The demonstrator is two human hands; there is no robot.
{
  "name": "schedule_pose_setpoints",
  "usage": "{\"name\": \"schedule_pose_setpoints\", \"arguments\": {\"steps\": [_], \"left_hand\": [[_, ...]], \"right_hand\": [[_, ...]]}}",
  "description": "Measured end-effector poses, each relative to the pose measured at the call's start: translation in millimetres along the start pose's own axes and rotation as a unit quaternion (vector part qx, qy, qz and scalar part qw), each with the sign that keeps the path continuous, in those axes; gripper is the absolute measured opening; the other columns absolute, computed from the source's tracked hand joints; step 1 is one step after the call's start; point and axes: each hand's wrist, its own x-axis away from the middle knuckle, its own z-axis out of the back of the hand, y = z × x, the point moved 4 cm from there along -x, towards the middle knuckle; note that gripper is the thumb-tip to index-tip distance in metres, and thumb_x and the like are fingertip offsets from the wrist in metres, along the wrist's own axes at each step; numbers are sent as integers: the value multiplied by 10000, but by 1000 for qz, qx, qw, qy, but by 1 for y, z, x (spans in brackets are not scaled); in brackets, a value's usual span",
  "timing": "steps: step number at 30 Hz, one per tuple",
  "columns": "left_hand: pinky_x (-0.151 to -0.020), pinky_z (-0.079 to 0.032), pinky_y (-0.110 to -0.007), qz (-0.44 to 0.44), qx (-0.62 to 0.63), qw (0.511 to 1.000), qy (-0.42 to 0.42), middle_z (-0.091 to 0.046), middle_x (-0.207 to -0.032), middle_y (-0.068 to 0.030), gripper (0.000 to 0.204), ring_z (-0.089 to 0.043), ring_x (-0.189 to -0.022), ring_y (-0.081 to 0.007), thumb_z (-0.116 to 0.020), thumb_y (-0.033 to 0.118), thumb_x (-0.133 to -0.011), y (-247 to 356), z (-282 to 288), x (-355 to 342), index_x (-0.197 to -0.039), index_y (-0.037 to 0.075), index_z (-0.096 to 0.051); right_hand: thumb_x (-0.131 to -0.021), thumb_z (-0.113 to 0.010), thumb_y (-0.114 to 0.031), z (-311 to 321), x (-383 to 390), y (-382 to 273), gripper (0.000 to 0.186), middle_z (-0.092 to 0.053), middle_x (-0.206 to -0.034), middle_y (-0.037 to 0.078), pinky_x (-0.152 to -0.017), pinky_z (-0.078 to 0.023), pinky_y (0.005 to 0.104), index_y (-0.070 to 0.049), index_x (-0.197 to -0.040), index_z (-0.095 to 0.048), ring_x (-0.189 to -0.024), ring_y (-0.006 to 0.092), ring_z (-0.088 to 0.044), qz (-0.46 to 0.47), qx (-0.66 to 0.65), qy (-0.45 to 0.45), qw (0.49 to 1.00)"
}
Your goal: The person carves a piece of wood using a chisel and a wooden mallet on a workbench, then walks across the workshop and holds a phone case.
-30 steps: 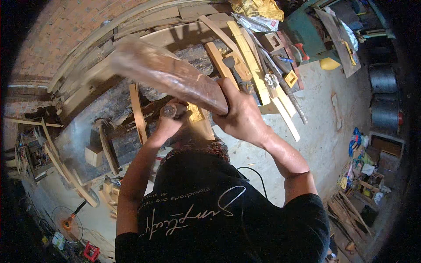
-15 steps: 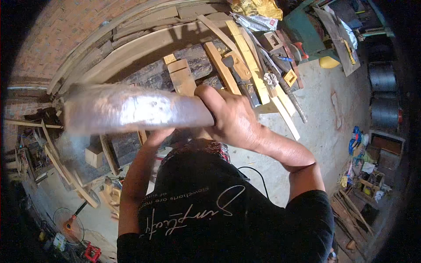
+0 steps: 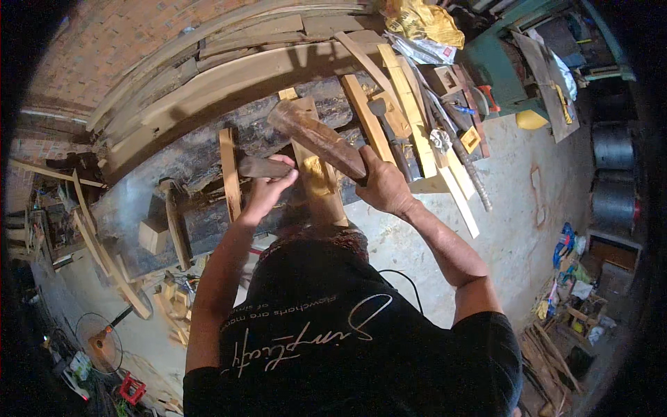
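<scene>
My right hand (image 3: pixel 385 184) is closed round one end of a thick brown wooden club (image 3: pixel 323 142), which slants up to the left above the bench. Closed on a dark, flat bar-like tool (image 3: pixel 262 167) is my left hand (image 3: pixel 267 197); the tool's exact kind is unclear. Under the club, a pale wooden beam (image 3: pixel 325 203) runs from the bench toward my body, with a brighter yellowish patch on its upper face. The tool lies just left of this beam, and I cannot tell whether they touch.
The dark, rough bench (image 3: pixel 201 149) carries a loose wooden strip (image 3: pixel 229 174), a wood block (image 3: pixel 153 236) and a hand plane-like piece (image 3: pixel 177 226). Several laths (image 3: pixel 410 104) and tools lie to the right. A fan (image 3: pixel 101 344) stands at the lower left.
The club has come down from close under the camera to above the beam. My left hand and its dark tool, mostly hidden before, now show. The view has shifted slightly.
</scene>
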Motion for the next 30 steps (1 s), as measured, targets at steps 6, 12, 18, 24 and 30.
{"name": "schedule_pose_setpoints", "arguments": {"steps": [6,12,18,24,30], "left_hand": [[-798,-501,-388,-210,-336,891,-221,-583,-921,-102,187,-589,-902,-220,-677,90,-798,15,-57,23,-942,87,-558],[-701,-506,-266,-98,-171,979,-46,-599,-923,-36,242,-594,-850,-148,-701,74,-811,32,-29,9,-1011,69,-563],[-805,-448,-276,-37,-121,990,-58,-571,-970,-7,217,-546,-922,-107,-698,114,-849,33,-12,7,-1014,52,-572],[-687,-462,-247,-30,-108,992,-57,-573,-901,-2,205,-550,-824,-72,-687,74,-846,19,-24,9,-1001,51,-555],[-745,-487,-266,-78,-107,990,-51,-582,-906,-16,212,-572,-862,-105,-676,-41,-798,12,-32,5,-944,50,-551]], "right_hand": [[-713,-724,-109,11,13,-3,524,-640,-822,264,-707,-513,517,-66,-1133,-413,-824,450,-631,1,-47,57,997],[-689,-722,-87,21,45,4,508,-623,-879,264,-732,-495,468,-21,-1105,-438,-902,447,-623,-13,-106,139,985],[-701,-713,-112,7,72,16,485,-618,-894,266,-751,-491,462,-28,-1096,-445,-914,440,-622,-96,-153,127,975],[-707,-707,-108,3,80,17,450,-620,-863,263,-728,-496,471,-38,-1069,-448,-880,445,-625,-79,-103,136,982],[-717,-697,-92,42,76,-24,456,-635,-853,228,-705,-513,463,-56,-1104,-458,-860,423,-647,-28,-84,128,988]]}}
